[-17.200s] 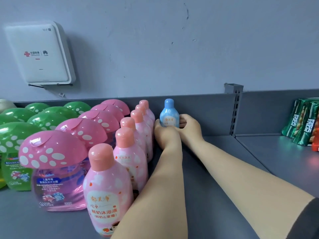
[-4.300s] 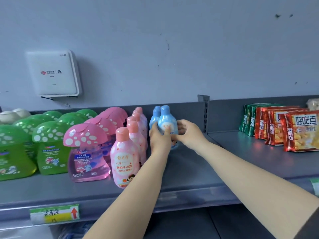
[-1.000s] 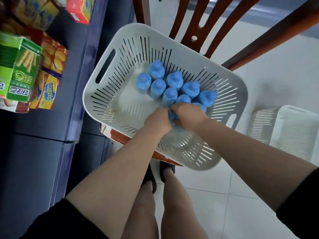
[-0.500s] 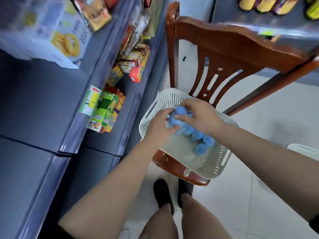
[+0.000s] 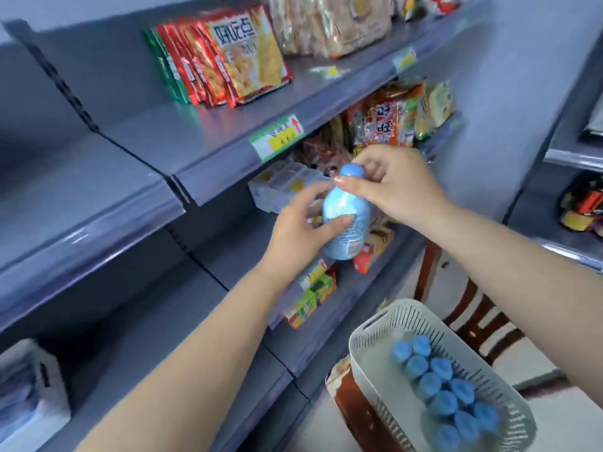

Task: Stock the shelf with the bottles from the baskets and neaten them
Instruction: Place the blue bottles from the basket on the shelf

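While the left hand (image 5: 301, 228) grips the blue bottle (image 5: 346, 220), the right hand (image 5: 396, 187) apparently pinches its neck.

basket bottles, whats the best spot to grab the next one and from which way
Take a bottle by its rounded blue cap, coming straight down from above. The bottles stand upright and packed close inside the basket, so only the caps show and the bodies are walled in by neighbours and the rim. One at the edge of the cluster probably lifts out easiest.
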`<state>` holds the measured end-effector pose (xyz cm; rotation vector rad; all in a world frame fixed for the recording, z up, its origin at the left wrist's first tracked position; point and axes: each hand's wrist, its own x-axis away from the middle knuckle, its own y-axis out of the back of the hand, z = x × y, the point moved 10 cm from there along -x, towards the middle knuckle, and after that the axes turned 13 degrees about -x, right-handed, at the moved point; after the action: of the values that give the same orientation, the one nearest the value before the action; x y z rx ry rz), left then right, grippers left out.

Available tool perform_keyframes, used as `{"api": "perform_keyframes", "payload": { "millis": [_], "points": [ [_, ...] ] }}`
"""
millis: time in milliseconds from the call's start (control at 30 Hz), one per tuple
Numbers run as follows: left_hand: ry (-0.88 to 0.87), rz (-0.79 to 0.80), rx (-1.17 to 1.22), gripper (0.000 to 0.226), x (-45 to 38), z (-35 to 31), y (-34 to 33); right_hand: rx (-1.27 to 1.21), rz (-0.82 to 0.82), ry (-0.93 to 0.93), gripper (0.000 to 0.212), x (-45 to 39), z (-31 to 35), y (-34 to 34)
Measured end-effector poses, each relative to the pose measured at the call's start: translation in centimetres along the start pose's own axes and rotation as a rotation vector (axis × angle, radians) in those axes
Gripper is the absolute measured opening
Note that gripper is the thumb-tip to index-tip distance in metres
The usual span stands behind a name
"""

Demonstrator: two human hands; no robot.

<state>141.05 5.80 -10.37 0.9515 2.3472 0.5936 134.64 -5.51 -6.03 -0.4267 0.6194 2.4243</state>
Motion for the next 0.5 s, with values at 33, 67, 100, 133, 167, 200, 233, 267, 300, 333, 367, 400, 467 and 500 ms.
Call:
{"api": "perform_keyframes", "payload": {
  "millis": [33,67,100,133,167,200,233,267,300,333,367,400,467,500],
  "points": [
    [-0.011,-0.044,-0.006,0.038,0.2,-0.8,2.2,-0.02,0.01,0.037,0.036,-0.9,2.0,-0.7],
    [-0.014,-0.078,-0.003,0.036,0.4,-1.4,3.8,-0.044,0.019,0.063,0.033,-1.7,3.5,-1.3],
    [-0.021,-0.11,0.002,0.035,0.5,-2.0,5.5,-0.066,0.034,0.088,0.03,-2.4,5.0,-1.9],
    [-0.027,-0.15,-0.002,0.033,0.8,-2.5,7.2,-0.087,0.059,0.113,0.028,-3.0,6.5,-2.7],
    [-0.032,-0.192,-0.014,0.033,1.1,-2.9,9.0,-0.103,0.085,0.145,0.027,-3.6,8.1,-3.6],
    [-0.037,-0.233,-0.027,0.032,1.5,-3.3,10.8,-0.12,0.109,0.179,0.028,-4.2,9.8,-4.5],
    [-0.039,-0.268,-0.041,0.031,1.9,-3.7,12.5,-0.137,0.129,0.206,0.028,-4.7,11.4,-5.4],
    [-0.044,-0.306,-0.057,0.03,2.3,-4.2,14.2,-0.153,0.153,0.231,0.029,-5.2,12.9,-6.3],
    [-0.046,-0.344,-0.08,0.03,2.8,-4.6,15.9,-0.166,0.179,0.258,0.028,-5.6,14.5,-7.3],
    [-0.043,-0.382,-0.103,0.032,3.3,-4.9,17.4,-0.174,0.206,0.289,0.027,-5.9,16.0,-8.4],
    [-0.036,-0.417,-0.123,0.033,3.9,-5.1,18.9,-0.182,0.233,0.32,0.026,-6.2,17.4,-9.4],
    [-0.029,-0.449,-0.138,0.032,4.5,-5.2,20.2,-0.195,0.263,0.345,0.024,-6.4,18.7,-10.5],
    [-0.003,-0.509,-0.165,0.029,5.9,-5.2,22.8,-0.236,0.347,0.378,0.021,-6.8,20.9,-12.8],
    [0.015,-0.54,-0.174,0.029,6.6,-5.1,24.0,-0.252,0.409,0.393,0.018,-6.8,21.9,-14.1]
  ]
}}
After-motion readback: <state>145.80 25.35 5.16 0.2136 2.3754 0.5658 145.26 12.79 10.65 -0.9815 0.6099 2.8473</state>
